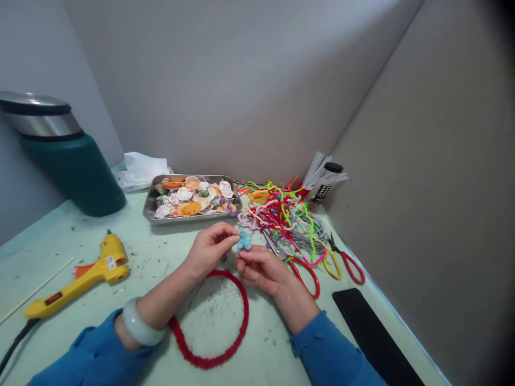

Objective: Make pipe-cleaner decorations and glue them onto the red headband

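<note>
We are holding a small light-blue piece of bent pipe cleaner (245,240) between our two hands above the worktop (153,279). Our left hand (213,246) is pinching its upper left side between thumb and index finger, the hand nearly closed. Our right hand (263,269) is supporting it from below at the fingertips, the other fingers loosely curled. A red fuzzy ring (206,363) is lying on the worktop below the hands, partly passing beneath our left forearm, on which we are wearing a pale bangle (140,324).

Beyond the hands, a metal tray (193,219) is holding painted seashells (189,208). To its right, multicoloured pipe cleaners (277,212) are lying in a tangled heap, with red-handled scissors (304,276) resting at its near edge, close to our right hand. Farther right, we are seeing a second red-handled pair (353,268), a black flat strip (374,335) and, behind, a black-capped container (324,185). On the left, a yellow glue gun (86,279) is lying beside a thin stick (38,289), and a teal bottle (76,171) is standing behind them.
</note>
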A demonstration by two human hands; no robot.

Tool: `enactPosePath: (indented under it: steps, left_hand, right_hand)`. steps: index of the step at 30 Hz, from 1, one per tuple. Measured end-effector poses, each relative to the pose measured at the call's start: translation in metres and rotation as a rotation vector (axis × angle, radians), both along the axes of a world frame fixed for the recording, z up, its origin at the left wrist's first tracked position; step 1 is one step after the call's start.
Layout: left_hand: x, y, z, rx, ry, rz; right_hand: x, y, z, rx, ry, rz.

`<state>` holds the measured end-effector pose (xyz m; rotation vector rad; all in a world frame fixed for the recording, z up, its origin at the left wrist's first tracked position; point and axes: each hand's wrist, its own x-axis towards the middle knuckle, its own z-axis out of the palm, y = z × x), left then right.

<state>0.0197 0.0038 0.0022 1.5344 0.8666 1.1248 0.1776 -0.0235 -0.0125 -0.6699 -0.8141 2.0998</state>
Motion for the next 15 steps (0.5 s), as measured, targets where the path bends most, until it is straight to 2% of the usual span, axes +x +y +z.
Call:
enactPosePath:
  steps: [5,7,12,15]
  left_hand:
    - [0.001,-0.002,0.0,0.427,0.332,0.288]
    - [0.0,-0.004,-0.001,0.515,0.419,0.351]
    - [-0.001,-0.005,-0.005,0.613,0.561,0.376]
    - [-0.003,-0.004,-0.008,0.695,0.663,0.373]
  right_hand:
    - [-0.005,0.0,-0.004,0.017,-0.01,-0.117]
    - [-0.006,0.001,-0.006,0.071,-0.064,-0.188]
    - [-0.011,0.0,-0.002,0.149,-0.158,-0.306]
    - [-0.014,-0.003,0.0,0.264,-0.336,-0.402]
